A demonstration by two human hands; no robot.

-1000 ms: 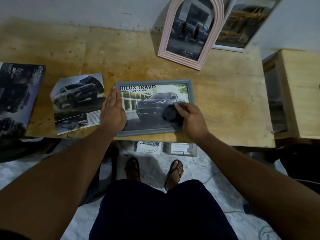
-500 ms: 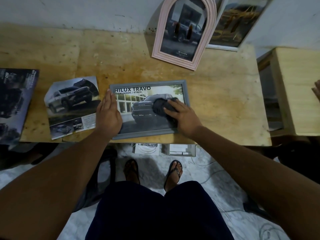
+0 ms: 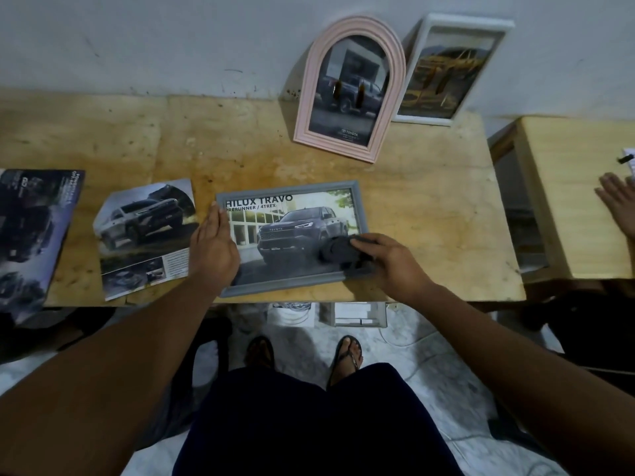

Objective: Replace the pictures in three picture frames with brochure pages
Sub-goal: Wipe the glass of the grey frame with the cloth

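One flat, one gripping

Head view — the grey frame (image 3: 290,187) lies flat at the near edge of the table (image 3: 429,218). My left hand (image 3: 214,249) rests on its left rim, fingers straight; my right hand (image 3: 390,264) grips a dark cloth (image 3: 338,252) on the glass.

Grey frame (image 3: 275,289) lies flat showing a Hilux page (image 3: 295,218) — pink frame (image 3: 335,146) and white frame (image 3: 464,23) lean upright.
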